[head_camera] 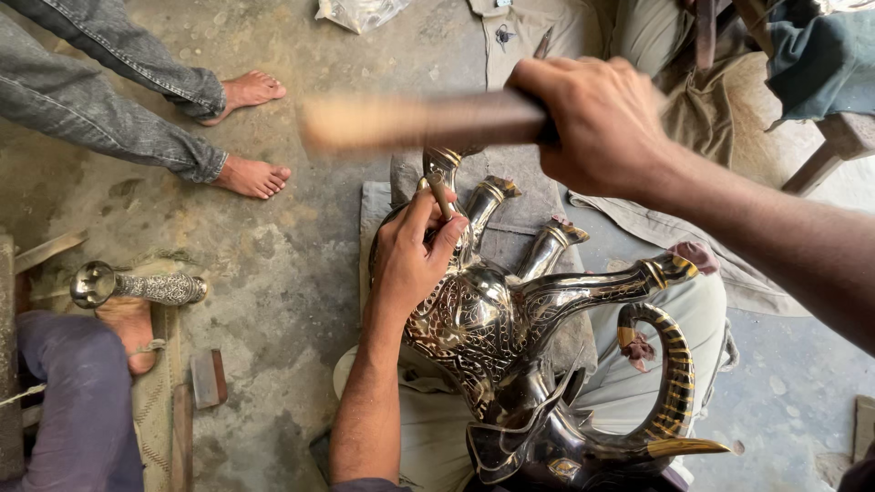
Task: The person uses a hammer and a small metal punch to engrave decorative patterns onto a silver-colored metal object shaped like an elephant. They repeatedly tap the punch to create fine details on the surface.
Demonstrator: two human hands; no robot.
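Observation:
A shiny dark metal animal figure with engraved body, legs up and curved gold-banded horns lies across my lap. My left hand presses on its body and pinches a small metal punch against it, near the legs. My right hand is raised above it, gripping a wooden stick that is blurred by motion and points left.
Another person's bare feet and jeans stand on the concrete floor at upper left. An engraved metal piece lies at left beside a second person's foot. Cloth lies on the floor behind the figure.

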